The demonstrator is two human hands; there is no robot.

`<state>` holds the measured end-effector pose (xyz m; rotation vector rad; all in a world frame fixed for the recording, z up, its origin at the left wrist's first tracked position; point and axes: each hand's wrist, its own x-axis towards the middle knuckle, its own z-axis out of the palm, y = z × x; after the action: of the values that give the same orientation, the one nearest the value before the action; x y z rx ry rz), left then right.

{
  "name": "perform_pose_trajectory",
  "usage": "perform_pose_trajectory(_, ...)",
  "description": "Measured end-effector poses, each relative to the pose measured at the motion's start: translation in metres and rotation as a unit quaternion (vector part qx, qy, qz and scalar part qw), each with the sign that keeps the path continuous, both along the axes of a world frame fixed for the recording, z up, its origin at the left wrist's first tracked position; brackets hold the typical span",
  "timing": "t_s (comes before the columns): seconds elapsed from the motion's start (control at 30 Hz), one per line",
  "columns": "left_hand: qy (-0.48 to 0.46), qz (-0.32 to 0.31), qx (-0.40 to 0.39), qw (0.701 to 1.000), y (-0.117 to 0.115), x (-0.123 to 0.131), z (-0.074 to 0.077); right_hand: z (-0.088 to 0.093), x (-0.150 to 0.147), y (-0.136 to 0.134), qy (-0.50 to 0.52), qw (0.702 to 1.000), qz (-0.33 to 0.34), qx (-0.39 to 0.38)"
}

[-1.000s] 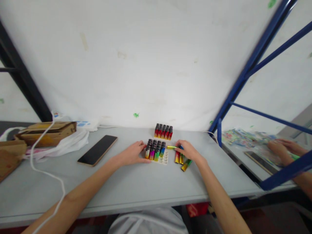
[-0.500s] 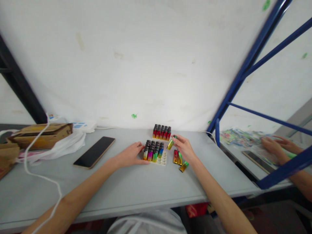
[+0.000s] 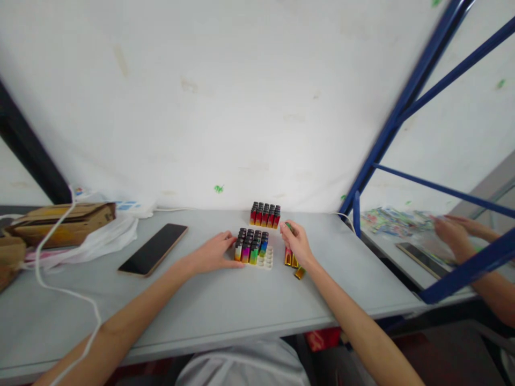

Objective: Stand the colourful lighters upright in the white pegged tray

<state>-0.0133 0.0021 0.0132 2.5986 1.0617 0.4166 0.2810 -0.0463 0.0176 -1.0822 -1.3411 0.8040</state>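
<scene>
A white tray (image 3: 264, 265) with round sockets holds rows of upright lighters (image 3: 250, 247) in several colours, with bare sockets along its right side. My left hand (image 3: 214, 253) grips the tray's left end, thumb at the front corner and fingers behind. My right hand (image 3: 296, 242) is closed around a lighter (image 3: 288, 227), just right of the tray; only a bit of green shows, the rest being hidden by the fingers. Below that hand, loose red and gold lighters (image 3: 288, 257) lie on the table, partly covered. Behind stands a second block of red lighters (image 3: 265, 215).
A black phone (image 3: 155, 249) lies left on the grey table (image 3: 225, 300). Further left are a cardboard box (image 3: 66, 222), plastic bags and a white cable (image 3: 72, 292). On the right, beyond a blue metal frame (image 3: 374, 155), another person's hands (image 3: 453, 230) are over colourful packets.
My right hand has turned, so its lighter, which showed green and gold before, is now mostly hidden. The left hand stays at the tray. The view has shifted slightly.
</scene>
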Motion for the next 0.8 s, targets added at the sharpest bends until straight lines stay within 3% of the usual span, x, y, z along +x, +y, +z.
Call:
perform_pose_trajectory(0.13,-0.004,-0.005,0.002,1.0,0.001,0.0,0.0,-0.005,0.003,0.002,-0.148,0.987,-0.06,0.032)
perform_pose_trajectory(0.23,-0.001,-0.002,0.004,1.0,0.001,0.001,0.0,-0.006,0.002,0.002,-0.204,0.975,-0.077,0.038)
perform_pose_trajectory(0.43,-0.003,-0.005,0.002,1.0,0.001,0.0,-0.001,-0.004,0.001,-0.001,-0.216,0.972,-0.073,0.059)
perform_pose_trajectory(0.63,-0.007,-0.007,0.002,1.0,0.001,-0.001,-0.001,-0.003,0.0,-0.005,-0.133,0.99,0.031,0.038)
perform_pose_trajectory(0.8,0.013,-0.004,0.004,1.0,0.002,-0.001,-0.002,0.008,-0.001,-0.01,-0.174,0.979,0.024,0.104)
